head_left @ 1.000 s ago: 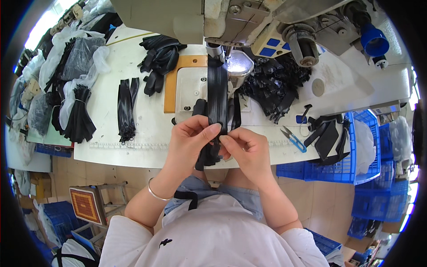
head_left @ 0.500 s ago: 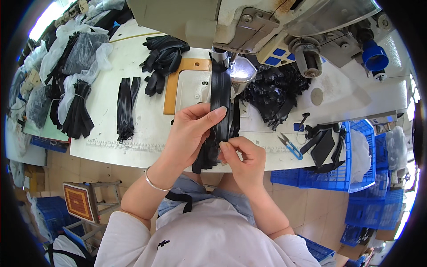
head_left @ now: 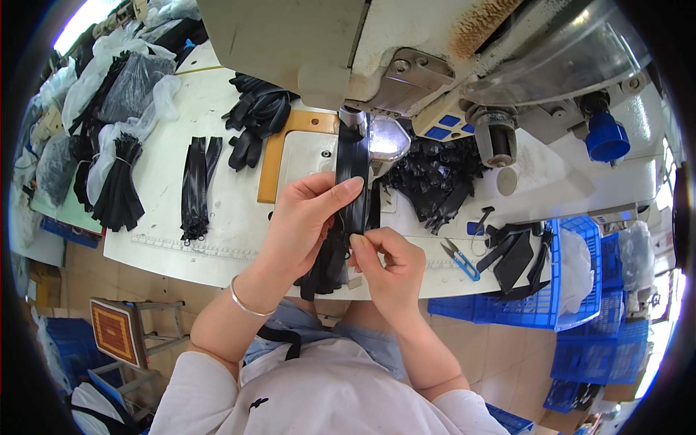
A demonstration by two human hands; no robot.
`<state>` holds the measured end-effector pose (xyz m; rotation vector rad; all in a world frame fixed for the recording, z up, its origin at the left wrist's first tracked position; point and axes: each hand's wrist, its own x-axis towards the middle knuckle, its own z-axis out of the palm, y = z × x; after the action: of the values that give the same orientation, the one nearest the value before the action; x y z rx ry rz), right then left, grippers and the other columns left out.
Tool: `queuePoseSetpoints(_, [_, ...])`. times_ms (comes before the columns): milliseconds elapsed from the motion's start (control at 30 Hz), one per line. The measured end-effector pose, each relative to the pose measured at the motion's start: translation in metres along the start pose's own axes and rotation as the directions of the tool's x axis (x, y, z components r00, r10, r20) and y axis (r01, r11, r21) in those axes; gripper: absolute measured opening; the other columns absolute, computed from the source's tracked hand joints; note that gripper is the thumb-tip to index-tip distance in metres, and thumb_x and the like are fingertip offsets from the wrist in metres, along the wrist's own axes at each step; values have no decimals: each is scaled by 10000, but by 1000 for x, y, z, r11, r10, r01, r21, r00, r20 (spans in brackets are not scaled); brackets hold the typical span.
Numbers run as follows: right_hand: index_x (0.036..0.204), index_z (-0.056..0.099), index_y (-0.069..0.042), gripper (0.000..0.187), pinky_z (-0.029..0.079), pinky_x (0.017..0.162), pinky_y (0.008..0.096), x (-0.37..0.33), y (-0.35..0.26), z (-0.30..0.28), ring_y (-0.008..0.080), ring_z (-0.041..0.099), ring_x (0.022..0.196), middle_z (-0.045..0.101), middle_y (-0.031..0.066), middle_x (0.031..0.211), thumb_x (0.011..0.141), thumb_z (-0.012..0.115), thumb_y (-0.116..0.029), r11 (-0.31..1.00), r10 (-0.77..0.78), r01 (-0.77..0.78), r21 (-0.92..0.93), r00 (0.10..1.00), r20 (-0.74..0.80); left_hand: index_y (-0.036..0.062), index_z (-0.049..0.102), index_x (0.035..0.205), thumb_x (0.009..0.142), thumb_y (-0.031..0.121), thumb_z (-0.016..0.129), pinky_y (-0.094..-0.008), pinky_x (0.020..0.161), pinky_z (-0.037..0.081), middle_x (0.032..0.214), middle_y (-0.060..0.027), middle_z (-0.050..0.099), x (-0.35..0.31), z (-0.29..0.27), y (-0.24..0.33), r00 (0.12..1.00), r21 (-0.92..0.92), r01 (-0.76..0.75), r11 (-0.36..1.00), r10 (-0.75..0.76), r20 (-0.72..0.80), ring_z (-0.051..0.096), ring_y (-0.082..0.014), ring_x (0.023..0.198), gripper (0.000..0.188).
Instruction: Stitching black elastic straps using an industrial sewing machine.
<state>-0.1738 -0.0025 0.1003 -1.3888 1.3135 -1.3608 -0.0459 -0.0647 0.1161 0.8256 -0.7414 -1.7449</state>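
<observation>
A black zipper strip [head_left: 352, 161] runs from under the presser area of a sewing machine [head_left: 406, 80] toward me, its near end hanging in folds at the table's front edge. My left hand [head_left: 308, 217] grips the strip from its left side, thumb lying on top and fingers curled beneath. Lower down, my right hand [head_left: 391, 264] pinches the strip's right edge between thumb and forefinger. The left fingertips are partly hidden under the black material. A lamp lights the metal beside the needle, and the needle's tip is hard to make out.
Black zippers [head_left: 196, 188] lie on the white table [head_left: 156, 239] at left, with a folded black bundle [head_left: 257, 109] behind. Right of the machine are a heap of black pieces [head_left: 435, 177], blue thread snips [head_left: 461, 261], black scraps [head_left: 513, 257] and a blue crate [head_left: 580, 312].
The whole view has shifted slightly, so the table sits lower and more to the left. Both hands keep their grip on the zipper strip, nearly unmoved along it.
</observation>
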Motion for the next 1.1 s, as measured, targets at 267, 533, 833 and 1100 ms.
queuePoseSetpoints(267, [775, 616, 8, 115, 402, 529, 206, 22, 4, 0, 58, 549, 568, 598, 36, 619, 847, 662, -68, 998, -65, 65, 4, 998, -10, 38, 635, 861, 889, 127, 652, -200, 568, 479, 778, 9, 624, 4, -3, 6, 996, -127, 74, 989, -66, 66, 572, -44, 672, 94])
queuePoseSetpoints(533, [764, 611, 4, 127, 398, 531, 208, 24, 4, 0, 54, 525, 558, 596, 32, 612, 852, 660, -74, 997, -74, 74, -2, 997, -14, 14, 651, 942, 884, 88, 646, -194, 607, 510, 831, -24, 658, 5, -11, -1, 997, -139, 44, 989, -35, 66, 621, -70, 721, 94])
queuePoseSetpoints(833, [784, 620, 15, 161, 409, 543, 205, 45, -6, 5, 52, 552, 575, 608, 35, 617, 879, 636, -114, 996, -90, 90, -5, 996, -10, 43, 626, 898, 862, 126, 683, -182, 567, 478, 792, 1, 630, 20, -10, 7, 996, -89, -74, 993, 78, 45, 586, -46, 652, 107])
queuePoseSetpoints(1100, [788, 629, 25, 177, 423, 521, 203, 66, -13, 2, 52, 570, 558, 602, 32, 603, 885, 630, -123, 991, -131, 131, 2, 991, -26, 50, 617, 868, 840, 150, 700, -175, 515, 407, 759, 11, 605, 30, 7, 22, 980, 99, -175, 980, 183, -75, 505, -39, 554, 133])
